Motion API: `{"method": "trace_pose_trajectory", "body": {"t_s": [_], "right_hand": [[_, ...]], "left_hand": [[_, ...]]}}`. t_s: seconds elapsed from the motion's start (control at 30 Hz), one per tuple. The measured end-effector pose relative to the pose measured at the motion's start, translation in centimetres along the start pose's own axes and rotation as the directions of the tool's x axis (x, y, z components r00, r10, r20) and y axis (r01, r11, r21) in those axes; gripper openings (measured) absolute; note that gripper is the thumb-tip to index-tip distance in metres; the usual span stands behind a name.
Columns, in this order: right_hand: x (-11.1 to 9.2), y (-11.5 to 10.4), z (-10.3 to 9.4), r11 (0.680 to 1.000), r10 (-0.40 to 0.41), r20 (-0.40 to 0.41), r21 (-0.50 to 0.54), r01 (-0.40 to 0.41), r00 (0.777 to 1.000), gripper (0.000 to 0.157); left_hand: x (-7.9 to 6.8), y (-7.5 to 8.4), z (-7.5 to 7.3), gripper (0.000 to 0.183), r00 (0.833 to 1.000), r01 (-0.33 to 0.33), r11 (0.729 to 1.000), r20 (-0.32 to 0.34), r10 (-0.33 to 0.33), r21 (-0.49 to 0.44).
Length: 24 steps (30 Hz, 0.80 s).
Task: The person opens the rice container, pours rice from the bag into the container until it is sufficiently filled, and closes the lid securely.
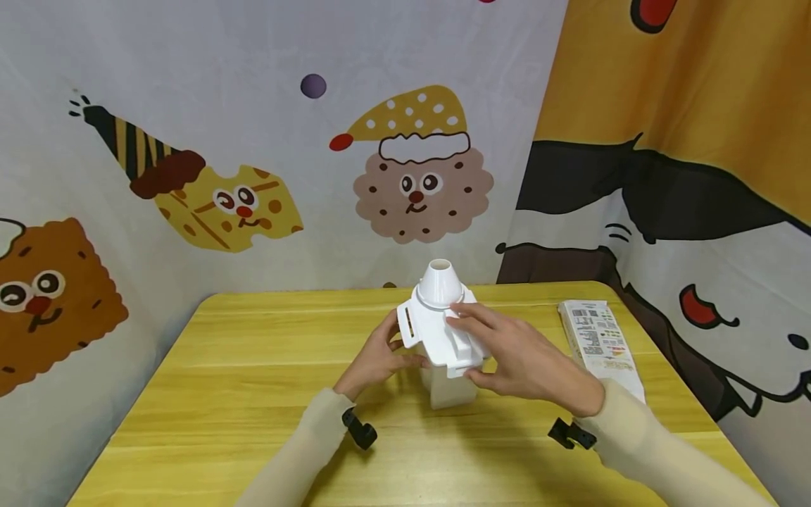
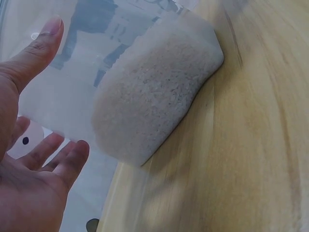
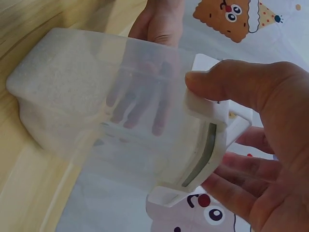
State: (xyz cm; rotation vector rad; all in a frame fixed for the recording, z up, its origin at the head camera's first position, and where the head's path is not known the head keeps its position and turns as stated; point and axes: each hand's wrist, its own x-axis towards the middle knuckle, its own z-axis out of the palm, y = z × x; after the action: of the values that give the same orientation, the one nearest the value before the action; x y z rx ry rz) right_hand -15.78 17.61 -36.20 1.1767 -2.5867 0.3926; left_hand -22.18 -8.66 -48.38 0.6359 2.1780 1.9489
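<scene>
A clear plastic rice container (image 1: 453,391) stands upright near the table's middle, white rice (image 2: 149,92) filling its lower part. Its white lid (image 1: 437,332) carries a cone-shaped spout (image 1: 440,285) and a slotted tab at the left. My left hand (image 1: 379,358) grips the container from the left, thumb on the near face and fingers around the far side. Over the lid's right part, my right hand (image 1: 522,352) pinches the lid, its thumb at the near edge and its fingers across the top. In the right wrist view, the left fingers show through the clear wall.
A white printed box (image 1: 602,345) lies on the right side of the wooden table (image 1: 279,352). Cartoon-printed curtains (image 1: 253,105) hang behind the table and along both sides. A black wrist camera (image 1: 360,428) sits on each sleeve cuff.
</scene>
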Motion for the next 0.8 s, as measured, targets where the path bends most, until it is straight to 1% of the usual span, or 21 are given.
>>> {"method": "trace_pose_trajectory", "body": {"t_s": [0.17,0.3,0.4,0.47,0.63,0.7,0.8], "right_hand": [[0.0,0.1,0.2,1.0,-0.019,-0.029,-0.011,0.019,0.999,0.078],[-0.2,0.3,0.3,1.0,-0.007,-0.038,-0.002,0.006,0.999,0.078],[-0.2,0.3,0.3,1.0,0.005,-0.029,0.023,-0.004,1.0,0.078],[-0.3,0.3,0.3,0.998,0.019,-0.019,0.065,-0.018,1.0,0.077],[-0.3,0.0,0.2,0.978,0.1,-0.003,0.185,-0.098,0.995,0.069],[-0.3,-0.3,0.1,0.969,0.151,-0.016,0.202,-0.145,0.988,0.068],[-0.2,-0.8,0.1,0.955,0.235,-0.047,0.199,-0.221,0.971,0.068]], "left_hand": [[-0.1,0.1,0.0,0.1,1.0,-0.002,1.0,0.002,0.002,0.001],[-0.1,0.1,0.0,0.1,1.0,-0.008,1.0,0.007,0.008,0.002],[0.0,0.1,-0.1,0.1,1.0,-0.015,1.0,0.011,0.015,0.003],[0.0,0.1,-0.2,0.101,1.0,-0.014,1.0,0.015,0.013,0.007],[0.1,0.4,-0.5,0.099,1.0,-0.019,1.0,0.021,0.018,0.022],[0.2,0.4,-0.7,0.096,0.999,-0.022,0.999,0.029,0.021,0.028],[0.5,0.5,-1.1,0.096,0.998,-0.024,0.999,0.055,0.022,0.03]]}}
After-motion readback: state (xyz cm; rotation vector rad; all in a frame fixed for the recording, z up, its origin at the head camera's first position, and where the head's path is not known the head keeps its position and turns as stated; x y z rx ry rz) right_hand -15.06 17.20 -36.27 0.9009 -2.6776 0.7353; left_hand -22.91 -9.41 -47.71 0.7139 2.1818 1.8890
